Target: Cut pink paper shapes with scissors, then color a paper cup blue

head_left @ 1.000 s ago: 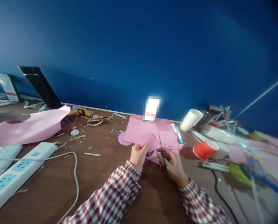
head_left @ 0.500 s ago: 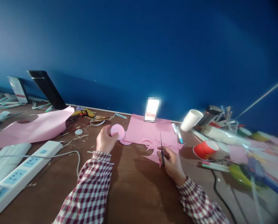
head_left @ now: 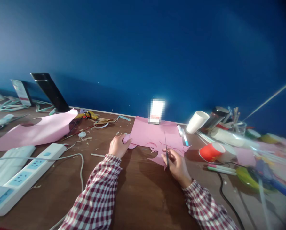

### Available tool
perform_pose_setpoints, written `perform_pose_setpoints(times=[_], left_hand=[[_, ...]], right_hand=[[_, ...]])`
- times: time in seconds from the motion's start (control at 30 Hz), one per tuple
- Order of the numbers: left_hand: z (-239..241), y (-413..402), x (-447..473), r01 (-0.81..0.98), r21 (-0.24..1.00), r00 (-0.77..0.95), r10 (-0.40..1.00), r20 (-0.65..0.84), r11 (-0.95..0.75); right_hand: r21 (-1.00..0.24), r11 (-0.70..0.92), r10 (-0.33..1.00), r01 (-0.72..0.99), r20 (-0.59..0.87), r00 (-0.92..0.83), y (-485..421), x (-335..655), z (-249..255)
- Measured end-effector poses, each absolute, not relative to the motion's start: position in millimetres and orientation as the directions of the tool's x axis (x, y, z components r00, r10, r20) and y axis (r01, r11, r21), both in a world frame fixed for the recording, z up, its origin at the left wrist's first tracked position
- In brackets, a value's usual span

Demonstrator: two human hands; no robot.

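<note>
My left hand [head_left: 118, 147] is at the left edge of the pink paper sheet [head_left: 145, 129], its thumb and fingers closed on a pink paper circle [head_left: 126, 138] that it mostly hides. A second pink circle [head_left: 132, 146] lies just under it on the table. In my right hand [head_left: 178, 163] are scissors [head_left: 166, 150] with dark handles, blades pointing away from me towards the wall. Beneath the scissors lie jagged pink paper scraps [head_left: 158, 157] with curved cut-outs, overlapping the sheet's near edge.
A larger cut pink sheet [head_left: 39, 131] and a white power strip [head_left: 30, 175] with a grey cable lie at left. Markers [head_left: 185, 137], a white paper cup [head_left: 197, 122] and a red paper cup [head_left: 211, 152] are at right. A bright pixelated device [head_left: 156, 111] leans on the blue wall [head_left: 143, 57].
My left hand has moved right with the pink circle, to the second circle beside the sheet. My right hand keeps the scissors in nearly the same place.
</note>
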State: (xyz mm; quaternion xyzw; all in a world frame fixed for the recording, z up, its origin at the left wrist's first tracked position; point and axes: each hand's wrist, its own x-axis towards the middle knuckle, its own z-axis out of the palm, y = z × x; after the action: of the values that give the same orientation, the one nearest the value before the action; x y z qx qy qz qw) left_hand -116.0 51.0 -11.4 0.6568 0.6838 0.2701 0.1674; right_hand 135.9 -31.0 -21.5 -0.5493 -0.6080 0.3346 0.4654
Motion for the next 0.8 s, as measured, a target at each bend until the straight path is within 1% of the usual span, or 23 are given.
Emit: perform_pose_setpoints(times=[0.07,0.13,0.2,0.27,0.37,0.4,0.43,0.47,0.53,0.6,0.63,0.67,0.7,0.8], left_hand=[[-15,52,-110,0.8,0.6,-0.158,0.971,0.18,0.018],[-22,54,-105,0.735,0.678,-0.203,0.961,0.189,0.022],[-29,56,-100,0.64,0.767,-0.174,0.962,0.209,-0.051],[-31,56,-94,0.583,0.804,-0.18,0.947,0.265,-0.114],[-20,49,-79,0.663,0.726,-0.215,0.882,0.419,-0.183],[-14,46,-72,0.69,0.693,-0.196,0.867,0.458,-0.21],[-7,44,-63,0.707,0.664,-0.141,0.872,0.468,-0.242],[-1,42,-53,0.714,0.637,-0.046,0.889,0.456,-0.29],[7,41,-27,0.71,0.587,0.183,0.907,0.38,-0.389],[9,44,3,0.729,0.525,0.334,0.898,0.287,-0.439],[9,47,18,0.749,0.495,0.374,0.898,0.232,-0.44],[8,51,32,0.774,0.466,0.393,0.902,0.179,-0.43],[6,56,45,0.808,0.441,0.371,0.919,0.136,-0.391],[3,71,72,0.907,0.378,0.178,0.982,0.058,-0.187]], right_hand=[[-0.919,0.182,0.976,0.349,0.212,0.051,-31,136,-23],[-0.921,0.197,0.969,0.337,0.235,0.074,-31,135,-24],[-0.924,0.217,0.959,0.314,0.261,0.106,-31,135,-23],[-0.929,0.238,0.938,0.284,0.296,0.182,-31,137,-20],[-0.929,0.272,0.843,0.251,0.356,0.404,-27,143,-13],[-0.928,0.283,0.796,0.24,0.368,0.482,-26,146,-11],[-0.928,0.295,0.751,0.229,0.373,0.545,-23,150,-10],[-0.927,0.305,0.715,0.219,0.375,0.591,-21,153,-10],[-0.922,0.316,0.674,0.224,0.384,0.631,-17,159,-12],[-0.915,0.321,0.665,0.245,0.402,0.629,-15,163,-15],[-0.911,0.326,0.664,0.252,0.41,0.625,-14,163,-17],[-0.908,0.333,0.665,0.254,0.417,0.62,-14,163,-18],[-0.906,0.341,0.666,0.252,0.422,0.615,-14,163,-19],[-0.908,0.353,0.661,0.224,0.412,0.628,-12,161,-21]])
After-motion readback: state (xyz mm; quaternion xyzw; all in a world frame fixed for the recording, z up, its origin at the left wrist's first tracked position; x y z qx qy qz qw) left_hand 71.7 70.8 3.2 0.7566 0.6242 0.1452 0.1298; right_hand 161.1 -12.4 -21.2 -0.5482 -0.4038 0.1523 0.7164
